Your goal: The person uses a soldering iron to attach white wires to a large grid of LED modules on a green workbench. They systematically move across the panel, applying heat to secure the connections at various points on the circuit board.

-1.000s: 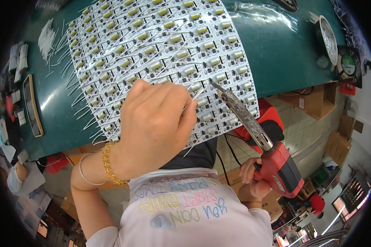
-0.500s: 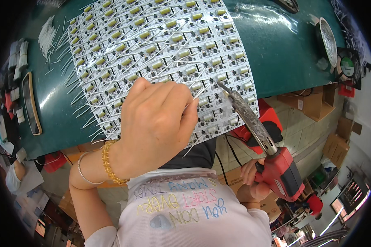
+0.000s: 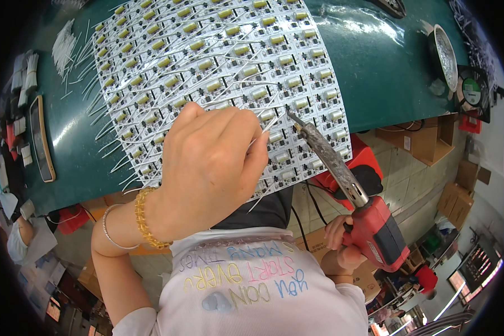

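Observation:
A large panel of white circuit boards, studded with yellow components, lies on the green table. My left hand is closed above its near part, pinching a thin white wire between thumb and forefinger. Low at the right, my right hand grips the red and black handle of a soldering gun. The gun's dark tip points up and left, close to the far end of the pinched wire; whether it touches the board I cannot tell. My left hand hides part of the panel.
Loose white wires lie in a pile at the far left of the table, above a phone. A metal bowl and a small black fan stand at the right. Cardboard boxes are below the table edge.
The soldering gun has moved slightly left and up, its tip now nearer the wire's end. My left hand has barely shifted and still pinches the wire.

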A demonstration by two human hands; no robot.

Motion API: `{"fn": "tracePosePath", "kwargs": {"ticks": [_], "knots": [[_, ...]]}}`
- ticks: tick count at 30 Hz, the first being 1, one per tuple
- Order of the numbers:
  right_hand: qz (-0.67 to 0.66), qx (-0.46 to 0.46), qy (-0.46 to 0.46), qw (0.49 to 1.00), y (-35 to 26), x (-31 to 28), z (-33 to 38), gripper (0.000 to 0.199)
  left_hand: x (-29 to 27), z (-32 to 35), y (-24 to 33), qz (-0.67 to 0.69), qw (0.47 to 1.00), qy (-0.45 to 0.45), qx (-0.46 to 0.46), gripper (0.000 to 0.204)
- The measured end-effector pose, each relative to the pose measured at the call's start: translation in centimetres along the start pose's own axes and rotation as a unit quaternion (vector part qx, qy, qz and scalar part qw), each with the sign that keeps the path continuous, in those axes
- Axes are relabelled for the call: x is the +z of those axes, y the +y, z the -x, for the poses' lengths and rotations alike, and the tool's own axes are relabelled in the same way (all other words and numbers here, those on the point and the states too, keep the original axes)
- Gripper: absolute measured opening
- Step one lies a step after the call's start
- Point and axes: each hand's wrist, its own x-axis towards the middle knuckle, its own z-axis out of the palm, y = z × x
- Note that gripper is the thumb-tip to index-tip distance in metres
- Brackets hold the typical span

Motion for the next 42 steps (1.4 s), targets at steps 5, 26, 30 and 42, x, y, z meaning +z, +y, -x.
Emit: {"fn": "tracePosePath", "kwargs": {"ticks": [5,26,30,42], "knots": [[0.048,-0.123,-0.05,0.99,2.1,-1.0,-0.4,0.088,-0.1,0.0,0.0,0.003,1.0,-0.001,0.0,0.018],[0.056,-0.142,-0.042,0.987,2.7,-1.4,-0.4,0.087,-0.2,0.0,-0.2,-0.002,1.0,-0.008,-0.003,0.018],[-0.113,-0.182,-0.14,0.967,0.3,0.5,-2.8,0.088,-0.1,0.0,0.1,-0.004,1.0,-0.008,-0.002,0.018],[-0.098,-0.109,0.046,0.988,1.1,0.8,-0.8,0.081,-4.1,0.8,1.3,0.002,0.994,-0.027,-0.104,0.005]]}}
